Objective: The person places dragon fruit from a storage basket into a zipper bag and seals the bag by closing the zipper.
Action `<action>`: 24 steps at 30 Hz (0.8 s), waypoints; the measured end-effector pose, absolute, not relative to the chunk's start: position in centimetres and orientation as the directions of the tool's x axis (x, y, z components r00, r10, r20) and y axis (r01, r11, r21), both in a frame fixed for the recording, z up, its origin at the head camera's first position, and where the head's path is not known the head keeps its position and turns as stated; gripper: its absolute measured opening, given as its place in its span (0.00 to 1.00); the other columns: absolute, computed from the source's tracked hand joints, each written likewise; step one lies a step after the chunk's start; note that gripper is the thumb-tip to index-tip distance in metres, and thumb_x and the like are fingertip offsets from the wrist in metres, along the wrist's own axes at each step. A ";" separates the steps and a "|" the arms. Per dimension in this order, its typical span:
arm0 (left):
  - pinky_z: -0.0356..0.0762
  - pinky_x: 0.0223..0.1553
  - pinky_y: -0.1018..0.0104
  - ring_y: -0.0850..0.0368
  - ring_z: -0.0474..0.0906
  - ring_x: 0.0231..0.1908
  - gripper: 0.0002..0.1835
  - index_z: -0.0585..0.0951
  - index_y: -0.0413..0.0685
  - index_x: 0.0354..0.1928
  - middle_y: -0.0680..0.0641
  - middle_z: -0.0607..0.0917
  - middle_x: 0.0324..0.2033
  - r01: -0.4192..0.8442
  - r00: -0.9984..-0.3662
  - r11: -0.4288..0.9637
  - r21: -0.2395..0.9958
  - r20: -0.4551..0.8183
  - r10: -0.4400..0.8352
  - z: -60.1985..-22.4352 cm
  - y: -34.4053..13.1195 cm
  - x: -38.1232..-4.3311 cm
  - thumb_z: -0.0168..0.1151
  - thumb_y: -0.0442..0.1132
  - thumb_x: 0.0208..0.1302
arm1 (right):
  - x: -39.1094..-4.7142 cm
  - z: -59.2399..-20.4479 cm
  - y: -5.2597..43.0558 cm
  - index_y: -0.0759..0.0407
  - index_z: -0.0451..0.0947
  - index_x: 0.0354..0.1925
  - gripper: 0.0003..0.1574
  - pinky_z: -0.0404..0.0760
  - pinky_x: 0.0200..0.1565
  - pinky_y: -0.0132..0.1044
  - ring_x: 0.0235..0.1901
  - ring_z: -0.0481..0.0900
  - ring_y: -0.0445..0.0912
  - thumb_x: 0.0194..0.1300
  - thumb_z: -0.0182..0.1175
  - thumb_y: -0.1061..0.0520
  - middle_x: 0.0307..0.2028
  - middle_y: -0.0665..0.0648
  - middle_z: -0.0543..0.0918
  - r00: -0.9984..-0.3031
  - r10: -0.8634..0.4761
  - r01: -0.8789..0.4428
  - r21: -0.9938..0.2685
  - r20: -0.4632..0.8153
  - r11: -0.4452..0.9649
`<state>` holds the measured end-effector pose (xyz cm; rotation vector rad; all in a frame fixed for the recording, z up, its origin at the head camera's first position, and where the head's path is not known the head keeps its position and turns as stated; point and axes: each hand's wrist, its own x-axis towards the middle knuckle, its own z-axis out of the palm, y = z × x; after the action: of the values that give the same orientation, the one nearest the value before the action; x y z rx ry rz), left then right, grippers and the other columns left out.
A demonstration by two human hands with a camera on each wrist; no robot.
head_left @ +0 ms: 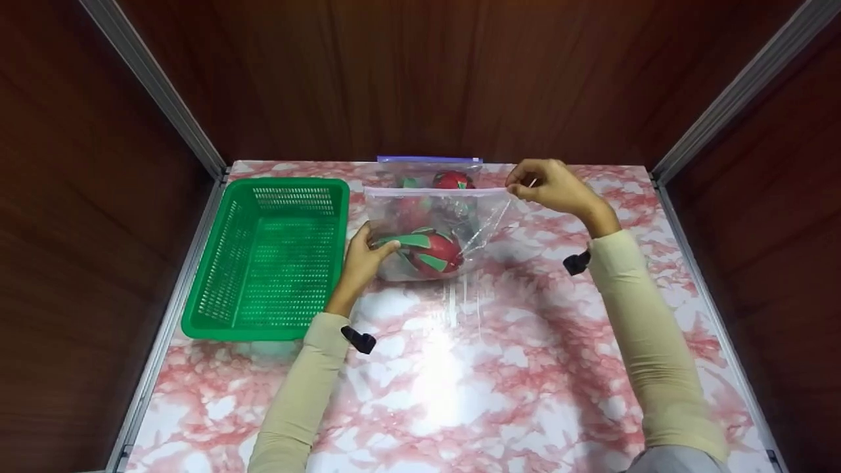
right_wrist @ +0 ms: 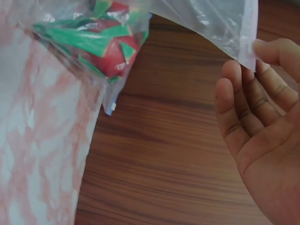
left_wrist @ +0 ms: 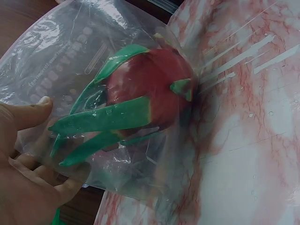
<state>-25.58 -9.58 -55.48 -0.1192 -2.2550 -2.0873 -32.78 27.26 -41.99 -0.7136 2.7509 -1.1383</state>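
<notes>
A clear zip bag (head_left: 489, 220) with a pale pink zip strip stands with a red dragon fruit (head_left: 445, 253) in its lower part. The fruit's green scales (left_wrist: 112, 117) point toward my left hand (head_left: 363, 259). This hand holds the bag's left side, thumb in front and fingers behind the plastic. My right hand (head_left: 555, 187) pinches the top right corner of the bag at the end of the zip strip, pulling that side out taut. In the right wrist view, thumb and index fingertip meet on that corner (right_wrist: 248, 61), while the other fingers are loosely bent.
Right behind it stands another zip bag (head_left: 428, 159) with a purple zip, holding dragon fruit (head_left: 453, 179). A green perforated basket (head_left: 340, 197) is to the left on the red-and-white marbled table (head_left: 525, 394). Brown wood panels (head_left: 420, 79) enclose the table's back and sides.
</notes>
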 end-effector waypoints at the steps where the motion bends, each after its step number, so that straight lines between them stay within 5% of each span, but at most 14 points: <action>1: 0.78 0.68 0.46 0.37 0.79 0.66 0.26 0.77 0.33 0.66 0.32 0.84 0.62 0.099 -0.995 0.077 0.992 0.099 0.016 -55.5 -9.6 -25.5 0.71 0.28 0.68 | -32.7 -42.4 27.3 0.61 0.87 0.46 0.08 0.80 0.34 0.27 0.34 0.82 0.46 0.73 0.67 0.58 0.37 0.54 0.86 -0.892 -0.440 -0.380 -0.701 0.105 0.603; 8: 0.83 0.63 0.49 0.38 0.81 0.64 0.22 0.79 0.35 0.64 0.33 0.85 0.61 0.099 -0.995 0.071 0.992 0.098 0.018 -55.5 -9.6 -25.5 0.69 0.30 0.71 | -31.7 -46.2 27.2 0.67 0.76 0.67 0.31 0.84 0.43 0.30 0.44 0.82 0.46 0.71 0.70 0.56 0.51 0.68 0.84 -0.916 -0.399 -0.260 -0.814 0.038 0.519; 13: 0.84 0.61 0.50 0.40 0.81 0.65 0.23 0.78 0.35 0.65 0.35 0.85 0.62 0.091 -0.996 0.097 0.991 0.090 0.006 -55.4 -9.5 -25.4 0.70 0.32 0.71 | -30.1 -50.2 26.3 0.64 0.57 0.79 0.56 0.85 0.60 0.49 0.60 0.81 0.60 0.65 0.76 0.50 0.64 0.72 0.77 -0.907 -0.405 -0.123 -0.853 -0.111 0.508; 17: 0.84 0.61 0.50 0.40 0.81 0.66 0.22 0.78 0.37 0.64 0.34 0.84 0.62 0.082 -0.997 0.118 0.990 0.081 0.011 -55.3 -9.4 -25.4 0.70 0.32 0.71 | -29.2 -52.9 25.5 0.63 0.53 0.81 0.60 0.79 0.68 0.59 0.69 0.76 0.68 0.66 0.76 0.48 0.71 0.74 0.71 -0.905 -0.388 -0.038 -0.876 -0.174 0.480; 24: 0.82 0.63 0.46 0.39 0.80 0.66 0.22 0.79 0.38 0.64 0.35 0.84 0.61 0.075 -0.997 0.142 0.987 0.078 -0.015 -55.4 -9.2 -25.3 0.70 0.33 0.71 | -28.2 -55.6 24.2 0.67 0.47 0.82 0.58 0.69 0.75 0.63 0.78 0.61 0.72 0.69 0.71 0.58 0.78 0.77 0.60 -0.912 -0.374 0.031 -0.938 -0.168 0.346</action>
<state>-25.31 -9.23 -55.40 -0.0611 -2.3206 -2.0123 -28.18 24.22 -55.63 -0.3034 2.2610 -1.5875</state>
